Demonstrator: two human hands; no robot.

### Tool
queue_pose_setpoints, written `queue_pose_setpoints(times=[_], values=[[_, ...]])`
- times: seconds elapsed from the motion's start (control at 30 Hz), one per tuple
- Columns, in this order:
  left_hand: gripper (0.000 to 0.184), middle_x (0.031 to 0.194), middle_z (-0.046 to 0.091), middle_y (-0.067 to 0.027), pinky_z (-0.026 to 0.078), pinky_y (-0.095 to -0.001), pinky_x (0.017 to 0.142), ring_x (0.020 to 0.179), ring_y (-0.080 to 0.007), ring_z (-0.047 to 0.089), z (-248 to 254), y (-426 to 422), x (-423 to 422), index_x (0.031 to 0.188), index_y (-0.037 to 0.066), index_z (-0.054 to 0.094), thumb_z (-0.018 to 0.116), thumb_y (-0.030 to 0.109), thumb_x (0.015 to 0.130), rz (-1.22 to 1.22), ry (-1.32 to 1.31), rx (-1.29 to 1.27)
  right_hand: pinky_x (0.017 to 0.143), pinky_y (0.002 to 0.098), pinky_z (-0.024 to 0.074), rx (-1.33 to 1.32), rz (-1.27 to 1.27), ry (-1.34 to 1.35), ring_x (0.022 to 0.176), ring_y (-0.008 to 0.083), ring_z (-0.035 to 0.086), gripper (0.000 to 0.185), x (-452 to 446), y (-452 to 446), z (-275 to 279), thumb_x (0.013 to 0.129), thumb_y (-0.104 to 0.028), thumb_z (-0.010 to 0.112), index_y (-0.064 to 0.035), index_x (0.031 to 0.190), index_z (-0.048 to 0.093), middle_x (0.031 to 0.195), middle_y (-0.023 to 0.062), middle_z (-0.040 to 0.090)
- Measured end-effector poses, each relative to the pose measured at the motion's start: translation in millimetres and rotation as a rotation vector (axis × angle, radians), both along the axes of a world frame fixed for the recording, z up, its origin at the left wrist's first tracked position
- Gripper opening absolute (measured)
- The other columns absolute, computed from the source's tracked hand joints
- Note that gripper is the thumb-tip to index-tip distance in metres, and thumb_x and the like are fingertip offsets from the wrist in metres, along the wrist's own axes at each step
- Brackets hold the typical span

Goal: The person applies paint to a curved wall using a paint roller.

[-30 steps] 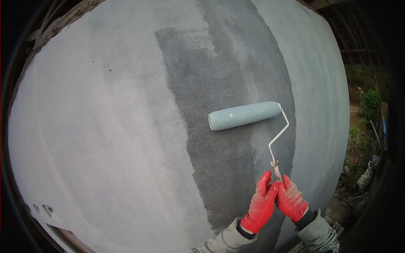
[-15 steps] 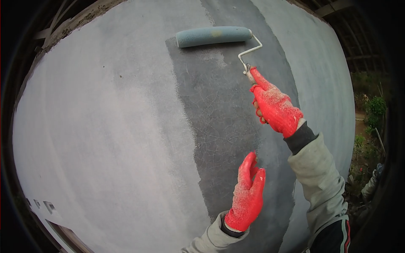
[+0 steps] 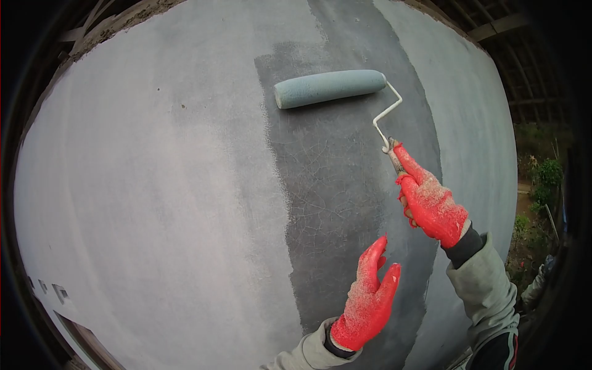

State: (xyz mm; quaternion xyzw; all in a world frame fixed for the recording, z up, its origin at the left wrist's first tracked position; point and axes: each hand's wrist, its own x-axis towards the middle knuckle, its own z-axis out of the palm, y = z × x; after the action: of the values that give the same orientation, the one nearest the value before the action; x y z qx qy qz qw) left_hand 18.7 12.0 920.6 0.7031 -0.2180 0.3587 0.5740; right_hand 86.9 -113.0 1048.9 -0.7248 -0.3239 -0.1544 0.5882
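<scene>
In the head view, my right hand [image 3: 431, 203], in a dusty red glove, is closed round the handle of a paint roller [image 3: 330, 87]. Its light blue-grey sleeve lies against the upper part of a dark grey strip on the wall [image 3: 154, 216], tilted slightly up to the right. A bent white wire frame joins the sleeve to the handle. Below the roller, my left hand [image 3: 367, 302], gloved in red too, is held up in front of the dark strip. Its thumb and fingers are apart, with nothing between them.
Pale, dry-looking wall lies left of the dark strip, and a lighter grey-green band runs down its right. Wooden roof beams [image 3: 499, 28] show at the upper right. Green plants [image 3: 547, 179] stand beyond the wall's right edge. A framed opening [image 3: 89, 342] is at the lower left.
The roller has come down the wall and a little to the right in view, along with my right hand. My left hand sits slightly lower, still apart from the roller.
</scene>
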Motion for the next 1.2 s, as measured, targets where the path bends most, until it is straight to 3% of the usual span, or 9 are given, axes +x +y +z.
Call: queue_pose_setpoints(times=[0.1,0.3,0.43,0.47,0.7,0.73,0.8,1.07,1.2], values=[[0.051,0.146,0.034,-0.0129,0.032,-0.0375,0.110,0.134,-0.0247,0.037,2,-1,4,0.144,0.003,0.030,0.047,0.003,0.096,-0.015,-0.021,0.025,0.050,0.0279,0.0453,0.051,-0.014,-0.136,0.054,0.0099,0.047,0.045,6,11,56,0.099,-0.029,0.043,-0.0237,0.143,0.042,0.070,0.0006,0.047],[0.052,0.147,0.032,-0.0137,0.031,-0.0392,0.111,0.134,-0.0265,0.036,10,15,-3,0.144,0.003,0.030,0.048,0.004,0.095,0.064,-0.009,0.076,0.042,0.0241,0.0407,0.312,0.249,-0.130,0.047,0.0106,0.047,0.044,48,48,204,0.089,-0.057,0.058,-0.0131,0.085,0.054,0.062,0.0030,0.051],[0.053,0.147,0.032,-0.0139,0.032,-0.0392,0.111,0.134,-0.0267,0.036,11,29,-8,0.144,0.003,0.030,0.049,0.006,0.095,0.136,-0.025,0.124,0.041,0.0221,0.0409,0.278,0.382,-0.204,0.047,0.0097,0.047,0.041,51,54,274,0.089,-0.053,0.060,-0.0128,0.084,0.054,0.064,0.0032,0.052],[0.053,0.147,0.032,-0.0141,0.032,-0.0391,0.110,0.134,-0.0267,0.036,12,30,-10,0.144,0.003,0.030,0.050,0.006,0.095,0.144,-0.014,0.124,0.042,0.0205,0.0408,0.261,0.134,-0.271,0.048,0.0081,0.047,0.040,47,59,279,0.088,-0.052,0.061,-0.0135,0.085,0.055,0.067,0.0031,0.053],[0.055,0.146,0.034,-0.0151,0.034,-0.0384,0.109,0.132,-0.0254,0.039,3,35,-17,0.143,0.002,0.031,0.052,0.004,0.093,0.068,-0.059,0.111,0.042,0.0222,0.0401,0.183,0.091,-0.151,0.048,0.0063,0.045,0.036,25,28,152,0.094,-0.045,0.053,-0.0174,0.116,0.059,0.067,-0.0002,0.050],[0.055,0.146,0.034,-0.0151,0.034,-0.0384,0.109,0.132,-0.0254,0.039,1,35,-18,0.143,0.002,0.031,0.052,0.004,0.093,0.060,-0.064,0.110,0.045,0.0263,0.0454,0.143,0.082,-0.146,0.050,0.0115,0.049,0.037,29,17,127,0.096,-0.040,0.051,-0.0089,0.114,0.059,0.066,0.0034,0.050],[0.055,0.141,0.039,-0.0211,0.035,-0.0387,0.106,0.131,-0.0318,0.041,-2,36,-22,0.140,-0.001,0.035,0.059,0.008,0.092,0.067,-0.127,0.141,0.043,0.0241,0.0421,-0.042,-0.162,-0.187,0.047,0.0074,0.042,0.049,-3,15,79,0.099,-0.026,0.039,-0.0259,0.148,0.033,0.067,-0.0007,0.046],[0.055,0.142,0.039,-0.0187,0.035,-0.0376,0.106,0.130,-0.0287,0.041,2,26,-26,0.141,0.000,0.034,0.057,0.005,0.092,0.018,-0.118,0.190,0.041,0.0227,0.0420,0.079,0.000,-0.107,0.046,0.0060,0.043,0.049,14,19,99,0.099,-0.030,0.043,-0.0270,0.147,0.035,0.066,-0.0011,0.048],[0.053,0.144,0.036,-0.0142,0.035,-0.0355,0.107,0.130,-0.0238,0.040,-3,22,-19,0.143,0.002,0.033,0.052,0.002,0.093,-0.018,0.012,0.106,0.046,0.0218,0.0448,0.204,0.185,-0.209,0.049,0.0073,0.048,0.038,28,42,166,0.093,-0.047,0.055,-0.0139,0.111,0.060,0.066,0.0008,0.052]])
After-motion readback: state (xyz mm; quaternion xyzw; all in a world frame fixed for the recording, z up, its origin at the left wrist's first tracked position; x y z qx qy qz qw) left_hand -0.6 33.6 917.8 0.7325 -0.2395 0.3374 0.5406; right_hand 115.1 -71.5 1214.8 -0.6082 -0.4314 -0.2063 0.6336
